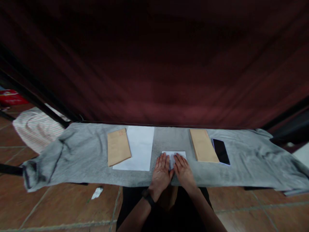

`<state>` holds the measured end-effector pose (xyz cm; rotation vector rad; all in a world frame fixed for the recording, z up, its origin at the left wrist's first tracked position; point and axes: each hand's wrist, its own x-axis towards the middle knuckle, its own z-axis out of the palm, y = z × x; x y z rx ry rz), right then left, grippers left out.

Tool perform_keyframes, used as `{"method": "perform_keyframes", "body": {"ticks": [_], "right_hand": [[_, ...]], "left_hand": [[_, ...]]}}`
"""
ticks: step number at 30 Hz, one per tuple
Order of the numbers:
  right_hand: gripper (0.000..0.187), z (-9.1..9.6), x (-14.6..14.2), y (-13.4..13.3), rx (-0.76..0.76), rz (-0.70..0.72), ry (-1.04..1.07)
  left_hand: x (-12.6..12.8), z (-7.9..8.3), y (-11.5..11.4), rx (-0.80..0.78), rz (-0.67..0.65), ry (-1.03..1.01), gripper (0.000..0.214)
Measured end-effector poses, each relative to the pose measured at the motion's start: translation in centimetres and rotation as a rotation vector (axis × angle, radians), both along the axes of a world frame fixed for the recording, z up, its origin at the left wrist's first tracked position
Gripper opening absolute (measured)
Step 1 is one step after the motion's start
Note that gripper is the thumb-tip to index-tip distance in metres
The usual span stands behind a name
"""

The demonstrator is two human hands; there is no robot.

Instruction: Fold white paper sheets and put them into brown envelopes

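Note:
Both palms lie flat on a small piece of white paper, which looks folded, near the front edge of the cloth-covered table. My left hand covers its left part, fingers stretched forward. Over the right part lies my right hand, also with fingers extended. The thumbs come close together at the middle of the paper. Much of the sheet is hidden beneath the hands. To the left is a larger white sheet with a stack of brown envelopes on its left side. Right of my hands lies another brown envelope stack.
A dark-screened phone rests against the right envelope stack. Grey cloth covers the narrow table. Behind it hangs a dark red curtain. A striped cloth hangs at the left, and a scrap of white paper lies on the tiled floor.

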<state>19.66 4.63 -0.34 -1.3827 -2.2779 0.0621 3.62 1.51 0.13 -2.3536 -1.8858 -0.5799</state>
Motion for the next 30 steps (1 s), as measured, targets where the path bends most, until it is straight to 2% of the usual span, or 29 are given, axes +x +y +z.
{"method": "perform_keyframes", "body": {"ticks": [6, 8, 11, 14, 16, 24, 30], "right_hand": [[0.050, -1.5, -0.2, -0.1, 0.038, -0.014, -0.064], [0.051, -1.5, -0.3, -0.2, 0.049, -0.025, -0.075], [0.050, -1.4, -0.4, -0.2, 0.059, -0.038, -0.084], [0.050, -1.4, -0.5, -0.2, 0.062, -0.041, -0.080], [0.050, -1.3, -0.6, -0.2, 0.062, -0.041, -0.076], [0.051, -0.9, -0.6, -0.3, 0.040, -0.053, -0.085], [0.049, -0.8, -0.6, -0.4, 0.025, -0.059, -0.081]], "left_hand": [[-0.7, 0.2, -0.2, 0.003, 0.036, 0.018, 0.059], [-1.3, 0.7, 0.0, 0.018, 0.122, 0.020, 0.059], [-2.6, 1.8, 0.4, 0.032, 0.336, 0.027, 0.057], [-4.0, 2.6, 0.8, -0.033, 0.517, 0.037, 0.054], [-4.6, 2.8, 0.9, -0.097, 0.573, 0.060, 0.053], [-5.8, 3.5, 1.6, -0.220, 0.563, 0.194, 0.048], [-7.0, 4.3, 1.8, -0.155, 0.535, 0.136, 0.040]]}}
